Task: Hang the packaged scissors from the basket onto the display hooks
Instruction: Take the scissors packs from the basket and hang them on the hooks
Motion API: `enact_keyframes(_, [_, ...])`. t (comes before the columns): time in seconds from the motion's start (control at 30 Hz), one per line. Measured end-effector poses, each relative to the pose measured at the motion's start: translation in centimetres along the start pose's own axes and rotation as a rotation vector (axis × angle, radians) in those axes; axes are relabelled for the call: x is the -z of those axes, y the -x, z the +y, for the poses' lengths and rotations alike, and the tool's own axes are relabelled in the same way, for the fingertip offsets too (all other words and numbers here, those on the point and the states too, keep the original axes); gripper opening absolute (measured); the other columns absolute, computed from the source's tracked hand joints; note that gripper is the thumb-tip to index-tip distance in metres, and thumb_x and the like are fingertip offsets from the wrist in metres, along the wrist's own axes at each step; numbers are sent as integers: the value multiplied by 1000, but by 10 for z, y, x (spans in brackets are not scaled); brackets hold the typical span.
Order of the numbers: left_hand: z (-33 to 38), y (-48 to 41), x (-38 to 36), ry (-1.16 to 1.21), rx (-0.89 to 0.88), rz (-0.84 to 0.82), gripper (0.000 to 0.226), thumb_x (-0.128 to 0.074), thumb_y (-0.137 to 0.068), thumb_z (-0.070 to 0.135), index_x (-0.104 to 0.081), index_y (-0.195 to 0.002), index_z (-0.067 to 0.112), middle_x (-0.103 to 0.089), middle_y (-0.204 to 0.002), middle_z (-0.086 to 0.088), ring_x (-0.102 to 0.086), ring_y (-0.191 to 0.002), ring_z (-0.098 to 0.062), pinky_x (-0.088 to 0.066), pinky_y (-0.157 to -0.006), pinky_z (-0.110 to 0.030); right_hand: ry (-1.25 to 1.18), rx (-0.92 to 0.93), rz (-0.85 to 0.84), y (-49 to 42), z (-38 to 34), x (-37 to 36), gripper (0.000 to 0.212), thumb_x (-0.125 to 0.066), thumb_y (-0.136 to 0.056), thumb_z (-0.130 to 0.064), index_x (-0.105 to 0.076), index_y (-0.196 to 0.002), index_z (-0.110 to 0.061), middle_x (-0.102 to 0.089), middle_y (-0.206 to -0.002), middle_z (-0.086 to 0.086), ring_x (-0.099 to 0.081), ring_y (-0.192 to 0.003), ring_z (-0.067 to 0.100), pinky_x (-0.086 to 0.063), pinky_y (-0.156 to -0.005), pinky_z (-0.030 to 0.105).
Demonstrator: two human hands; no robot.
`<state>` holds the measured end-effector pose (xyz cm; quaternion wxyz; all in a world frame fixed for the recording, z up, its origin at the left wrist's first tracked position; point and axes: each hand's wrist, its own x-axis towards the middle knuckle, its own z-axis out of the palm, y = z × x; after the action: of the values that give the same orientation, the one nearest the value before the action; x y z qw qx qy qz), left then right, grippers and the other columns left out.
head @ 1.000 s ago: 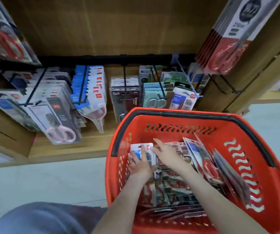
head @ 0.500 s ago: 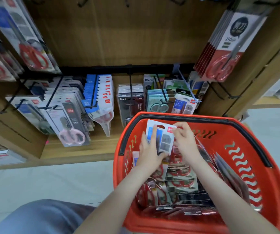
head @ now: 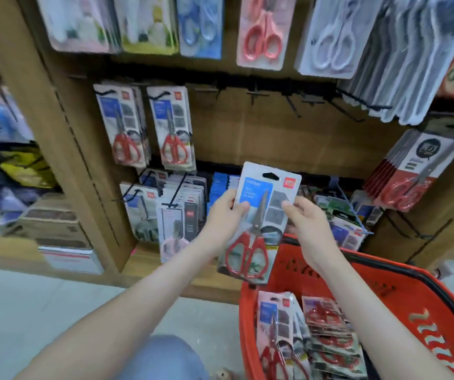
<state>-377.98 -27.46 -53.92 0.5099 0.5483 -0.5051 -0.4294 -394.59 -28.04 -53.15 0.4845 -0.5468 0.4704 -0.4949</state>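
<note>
Left hand (head: 224, 213) and right hand (head: 306, 223) grip scissors pack (head: 263, 229) before shelving (head: 247, 138).

Nothing legible with certainty. On the grey carded pack of red-handled scissors (head: 264, 209): a blue panel with white lines of print, too blurred to read, and a small red square logo in the top right corner, also unreadable. Same red squares on the similar grey hanging packs (head: 123, 124). On the white, black and red packs at right (head: 423, 165): a round black badge with pale characters, not decipherable.

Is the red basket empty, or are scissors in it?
Not empty: the basket holds a pile of packaged scissors. The left hand and right hand hold one more pack.
</note>
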Motion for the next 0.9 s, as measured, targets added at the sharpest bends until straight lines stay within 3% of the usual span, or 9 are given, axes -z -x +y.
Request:
enact_keyframes(0.13, [19,2,52,60,-72,151,14,-47,-98,9,-56,-97,20,-64,-101,-4,-60,-95,-22,-48,-88,-37,60,85,-34,-23,-27,-68,43,-57,-92,-38,-54,-86,4,-60,-87,32,-58,-74,22,-47,-69,41])
enact_keyframes(0.23, [25,-4,89,68,-86,292,15,-45,-99,14,-55,-103,25,-65,-108,-4,-63,-102,-23,-51,-93,-46,112,113,-76,-40,-43,-113,39,-55,-95,-37,-51,-76,-4,-53,-72,19,-50,-65,18,-40,-62,34])
enact_keyframes(0.33, [34,-13,122,62,-97,371,11,-45,-99,25,-53,-101,33,-66,-105,4,-66,-97,-17,-55,-88,-48,143,125,-124,-59,-56,-150,47,-53,-94,-43,-51,-84,3,-60,-82,23,-55,-72,24,-43,-65,37])
enact_keyframes(0.43, [38,-26,148,61,-100,413,15,-43,-101,24,-52,-114,23,-65,-109,1,-68,-94,-14,-59,-82,-46,163,143,-151,-77,-65,-178,44,-52,-96,-36,-51,-90,8,-60,-85,25,-55,-73,26,-43,-65,37])
enact_keyframes(0.53, [40,-41,165,27,-130,436,17,-43,-102,26,-51,-117,21,-63,-114,2,-67,-97,-13,-59,-82,-42,188,164,-148,-94,-69,-199,51,-52,-91,-44,-51,-94,6,-60,-99,28,-61,-83,42,-47,-66,41])
enact_keyframes(0.67, [42,-70,177,-38,-167,477,20,-43,-102,23,-51,-119,17,-60,-116,1,-63,-99,-11,-58,-83,-35,206,160,-95,-111,-76,-213,41,-52,-96,-38,-57,-99,3,-67,-98,19,-65,-93,35,-54,-78,52])
enact_keyframes(0.77, [39,-91,180,-39,-167,457,19,-45,-102,22,-52,-119,17,-62,-120,0,-64,-101,-10,-59,-84,-38,195,143,-51,-124,-75,-218,36,-52,-98,-34,-59,-98,2,-71,-90,7,-70,-83,19,-58,-73,42])
enact_keyframes(0.9, [31,-113,179,-60,-156,439,34,-45,-102,19,-45,-136,19,-59,-129,3,-64,-96,-7,-57,-74,-22,223,152,8,-144,-66,-221,37,-51,-98,-31,-58,-93,5,-70,-89,12,-68,-80,23,-52,-64,37])
